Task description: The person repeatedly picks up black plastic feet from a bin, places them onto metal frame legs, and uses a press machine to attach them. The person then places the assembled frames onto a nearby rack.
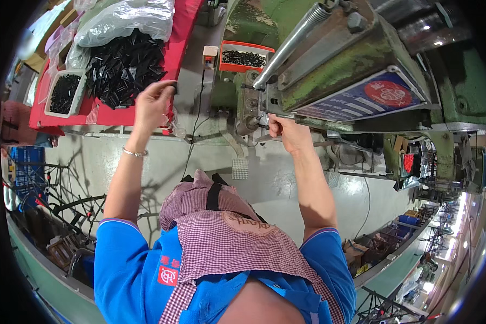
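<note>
My left hand [154, 105] is raised off the right edge of the red-covered table, its fingers pinched on a small black piece [173, 86]. Beside it on the table lies a large heap of flat black pieces [125, 70]. My right hand [289, 132] is at the tooling of a green press machine [362, 70], fingers curled closed next to the metal die block [249, 110]. Whatever those fingers hold, if anything, is too small and hidden to make out.
A white tub [80, 100] of small black parts stands left of the heap, below a clear plastic bag [124, 24]. An orange-rimmed box [228, 67] holds black rings behind the die. A foot pedal [240, 168] sits low under the machine. A long spring [294, 43] slants above my right hand.
</note>
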Demonstrator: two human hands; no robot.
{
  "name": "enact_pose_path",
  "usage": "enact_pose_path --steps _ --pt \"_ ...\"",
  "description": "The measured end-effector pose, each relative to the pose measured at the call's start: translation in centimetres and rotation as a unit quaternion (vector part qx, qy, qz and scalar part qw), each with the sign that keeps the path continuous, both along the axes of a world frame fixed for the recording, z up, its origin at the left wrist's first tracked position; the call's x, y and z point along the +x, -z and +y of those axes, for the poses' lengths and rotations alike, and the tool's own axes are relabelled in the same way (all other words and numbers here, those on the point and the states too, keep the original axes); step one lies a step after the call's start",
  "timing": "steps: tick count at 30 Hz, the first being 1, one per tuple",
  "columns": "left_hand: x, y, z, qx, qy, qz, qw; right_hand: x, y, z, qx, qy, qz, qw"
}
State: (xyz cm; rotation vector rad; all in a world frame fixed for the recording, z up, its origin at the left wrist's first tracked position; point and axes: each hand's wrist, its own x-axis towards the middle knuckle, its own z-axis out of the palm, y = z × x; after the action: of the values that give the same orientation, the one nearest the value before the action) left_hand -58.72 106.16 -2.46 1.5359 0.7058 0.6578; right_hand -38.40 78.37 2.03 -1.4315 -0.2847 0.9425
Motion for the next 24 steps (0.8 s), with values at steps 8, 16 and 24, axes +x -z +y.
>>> enact_pose_path --steps 8,16,24 --pt "6.8 -6.3 -12.8 -0.172 0.25 -0.02 0.953 -1.8 0.2 -2.4 0.005 0.049 -0.07 0.996" --pt "8.1 -4.2 -16.2 -0.075 0.175 0.074 0.979 -3.0 2.8 -11.4 -0.013 0.121 -0.034 0.992" --pt "5.1 3.0 -19.6 -0.189 -0.007 0.027 0.982 -1.1 4.2 -26.1 -0.019 0.135 -0.018 0.991"
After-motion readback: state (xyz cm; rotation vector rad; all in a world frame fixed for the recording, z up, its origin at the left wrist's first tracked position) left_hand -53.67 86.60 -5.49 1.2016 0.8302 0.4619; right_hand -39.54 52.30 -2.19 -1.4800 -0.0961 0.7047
